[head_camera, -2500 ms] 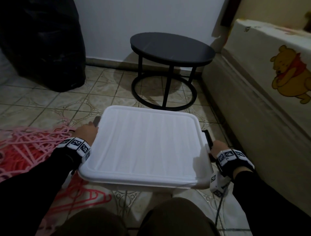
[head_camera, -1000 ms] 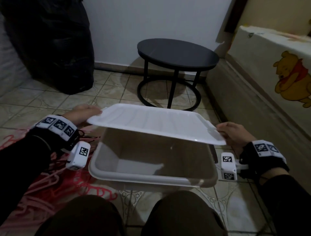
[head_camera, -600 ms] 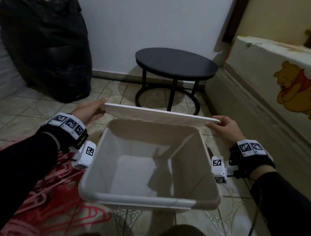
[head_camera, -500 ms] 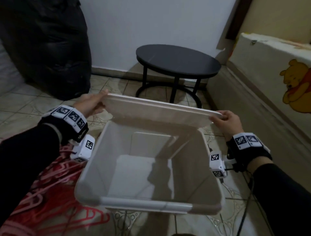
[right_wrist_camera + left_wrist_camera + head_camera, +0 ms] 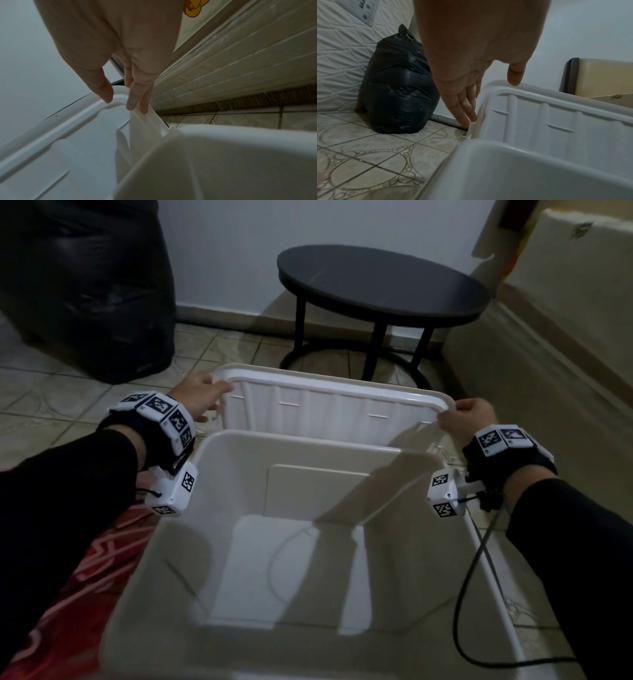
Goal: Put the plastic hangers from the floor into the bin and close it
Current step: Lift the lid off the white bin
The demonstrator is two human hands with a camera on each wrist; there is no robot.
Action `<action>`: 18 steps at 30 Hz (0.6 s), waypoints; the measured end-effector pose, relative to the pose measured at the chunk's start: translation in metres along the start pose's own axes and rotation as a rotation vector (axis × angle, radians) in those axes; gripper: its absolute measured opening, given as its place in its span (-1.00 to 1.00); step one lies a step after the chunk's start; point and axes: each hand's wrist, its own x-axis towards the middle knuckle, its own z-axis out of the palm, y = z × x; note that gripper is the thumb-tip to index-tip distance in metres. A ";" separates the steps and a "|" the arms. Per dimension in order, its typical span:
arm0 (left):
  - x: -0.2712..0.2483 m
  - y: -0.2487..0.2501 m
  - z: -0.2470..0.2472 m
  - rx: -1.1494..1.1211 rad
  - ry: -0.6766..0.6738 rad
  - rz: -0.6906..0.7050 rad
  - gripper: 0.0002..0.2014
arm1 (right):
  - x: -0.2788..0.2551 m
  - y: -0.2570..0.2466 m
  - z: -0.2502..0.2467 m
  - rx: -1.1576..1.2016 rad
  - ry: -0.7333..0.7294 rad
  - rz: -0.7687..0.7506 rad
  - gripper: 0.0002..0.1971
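**Desk:** Where am I looking?

**Operator:** A dim tiled floor [image 5: 85, 402], patterned with circles. A black rubbish bag [image 5: 85, 285] slumps against the wall and a round dark side table [image 5: 380, 282] on a ring base stands behind the work. I sit over a white plastic bin [image 5: 318, 440].

**Desk:** What has changed?

**Operator:** Seconds ago the lid [image 5: 329, 412] lay flat and latched on the bin. Now it is off, tipped nearly upright behind the far rim, its ribbed underside facing me. My left hand [image 5: 202, 398] pinches its left top corner, thumb on the inner face and fingers [image 5: 465, 108] straight down the outer edge. My right hand [image 5: 469, 419] pinches the right corner the same way, thumb over the rim, fingers [image 5: 137, 94] behind.

**Desk:** And for the task?

**Operator:** The bin is open and looks empty; I see only its smooth, glossy floor and rounded walls. I judge the opening step almost done, and the lid wants setting aside. No hanger is in yet. The plastic hangers [image 5: 96, 570], thin pink and red, lie tangled on the floor at the bin's left, partly under my left sleeve.

**Desk:** Handling?

**Operator:** The lid is thin moulded plastic with a raised lip; it should flex if held by one corner. The hangers look likely to snag each other.
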 end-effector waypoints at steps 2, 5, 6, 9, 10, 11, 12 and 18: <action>0.010 -0.003 0.003 0.006 -0.020 -0.019 -0.74 | 0.008 0.000 0.006 -0.020 -0.026 -0.014 -0.49; 0.020 -0.004 0.009 0.038 -0.053 -0.026 -0.58 | 0.018 -0.004 0.012 0.004 -0.017 -0.032 -0.44; 0.023 -0.003 0.011 0.047 -0.064 -0.015 -0.59 | 0.022 -0.005 0.013 0.003 -0.020 -0.022 -0.43; 0.028 0.001 0.019 0.052 -0.085 -0.002 -0.70 | 0.033 -0.005 0.016 0.007 -0.039 -0.017 -0.45; 0.030 0.001 0.021 0.049 -0.083 -0.005 -0.69 | 0.035 -0.006 0.016 0.000 -0.040 -0.009 -0.45; 0.031 0.003 0.023 0.056 -0.079 -0.007 -0.65 | 0.037 -0.006 0.018 -0.006 -0.041 -0.013 -0.45; 0.033 0.002 0.025 0.068 -0.073 -0.006 -0.58 | 0.039 -0.007 0.020 -0.022 -0.045 -0.009 -0.43; 0.035 -0.007 0.028 0.278 -0.070 0.064 -0.47 | 0.033 -0.008 0.029 -0.210 -0.085 -0.083 -0.38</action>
